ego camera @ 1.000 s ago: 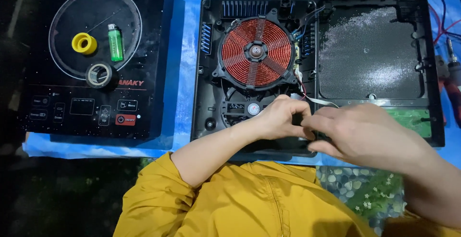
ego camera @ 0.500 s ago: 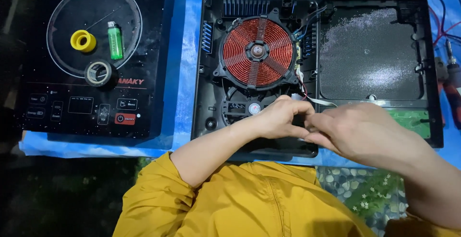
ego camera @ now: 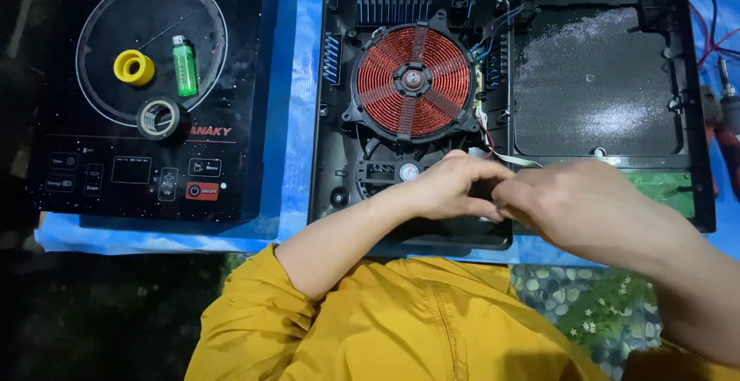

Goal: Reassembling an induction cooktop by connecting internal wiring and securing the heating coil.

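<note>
An opened black induction cooker base (ego camera: 331, 157) lies on a blue sheet, with its red copper coil (ego camera: 412, 80) exposed. My left hand (ego camera: 447, 188) and my right hand (ego camera: 593, 207) meet fingertip to fingertip over the base's front edge, just below the coil. Both are pinched closed. A flat grey ribbon cable (ego camera: 518, 160) runs from the coil side in under my right fingertips. The spot that they pinch is hidden by the fingers. A green circuit board (ego camera: 663, 188) shows to the right of my right hand.
The cooker's black glass top (ego camera: 154, 173) lies at the left and bears a yellow tape roll (ego camera: 134, 67), a green lighter (ego camera: 184, 65) and a dark tape roll (ego camera: 159, 118). Red and black wires (ego camera: 713, 18) and a red-handled tool (ego camera: 728, 130) lie at the right edge.
Both hands stay at the same spot on the base's front edge. My right fingers have closed a little further toward the left hand.
</note>
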